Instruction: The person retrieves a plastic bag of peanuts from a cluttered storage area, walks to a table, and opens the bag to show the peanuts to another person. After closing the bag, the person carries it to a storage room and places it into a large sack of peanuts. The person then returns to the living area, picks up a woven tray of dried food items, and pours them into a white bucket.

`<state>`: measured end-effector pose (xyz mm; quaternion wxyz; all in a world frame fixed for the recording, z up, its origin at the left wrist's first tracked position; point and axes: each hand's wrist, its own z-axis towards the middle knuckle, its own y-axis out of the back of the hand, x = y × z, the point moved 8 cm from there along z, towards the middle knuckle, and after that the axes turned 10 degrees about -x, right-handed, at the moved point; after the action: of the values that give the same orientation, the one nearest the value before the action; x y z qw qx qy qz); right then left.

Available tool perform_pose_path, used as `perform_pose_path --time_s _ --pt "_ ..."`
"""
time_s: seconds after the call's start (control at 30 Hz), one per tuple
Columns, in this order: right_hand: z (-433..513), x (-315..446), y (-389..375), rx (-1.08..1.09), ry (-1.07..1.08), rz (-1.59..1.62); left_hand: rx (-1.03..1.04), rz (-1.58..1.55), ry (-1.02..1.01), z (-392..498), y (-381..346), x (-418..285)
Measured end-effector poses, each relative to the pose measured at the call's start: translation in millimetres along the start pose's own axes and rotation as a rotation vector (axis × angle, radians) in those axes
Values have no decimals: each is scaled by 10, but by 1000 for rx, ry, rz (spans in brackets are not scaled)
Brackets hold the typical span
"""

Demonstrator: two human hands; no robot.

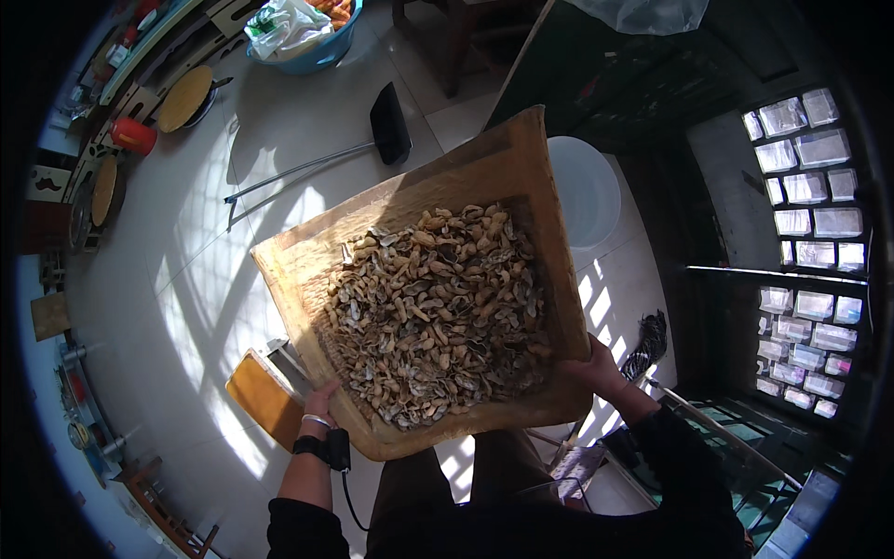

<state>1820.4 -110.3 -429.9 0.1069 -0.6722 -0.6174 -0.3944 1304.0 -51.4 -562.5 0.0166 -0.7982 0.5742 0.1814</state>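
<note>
A large tan winnowing basket (567,300) hangs in the air before my legs, its wide edge away from me. Peanut shells (433,314), perhaps with whole peanuts among them, lie heaped across its floor. At the near left corner, my left hand (323,405) grips the rim, its fingers partly hidden by the basket. My right hand (592,367) holds the right side near the back corner, thumb over the rim. A white bracelet (316,419) and a black strapped device (325,448) with a cable are on my left wrist.
A long-handled dustpan (391,126) lies on the tiled floor ahead. A translucent bucket (585,192) stands beyond the basket's right side. To the left is a low stool (260,398); to the right, a mop (646,346). A blue basin (314,59) holds bags at the top.
</note>
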Motion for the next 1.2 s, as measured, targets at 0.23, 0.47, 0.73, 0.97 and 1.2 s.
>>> perform_pose_path --time_s 0.23,0.47,0.73,0.97,1.2 --pt "-997 113 -49 -377 -119 249 176 260 -397 -528 -332 -1177" --pt "-1592 46 -31 -594 -116 446 238 477 -670 -1131 -1000 -1979" --pt "-2009 -277 100 -836 -201 448 462 607 -791 -1426 -1704 -2161" --pt "-2190 -565 1129 -851 -180 342 525 874 -781 -1472 -3013 -1253" --pt "-2408 -609 1742 -975 -348 217 699 1127 -305 -1013 -3533 -61"
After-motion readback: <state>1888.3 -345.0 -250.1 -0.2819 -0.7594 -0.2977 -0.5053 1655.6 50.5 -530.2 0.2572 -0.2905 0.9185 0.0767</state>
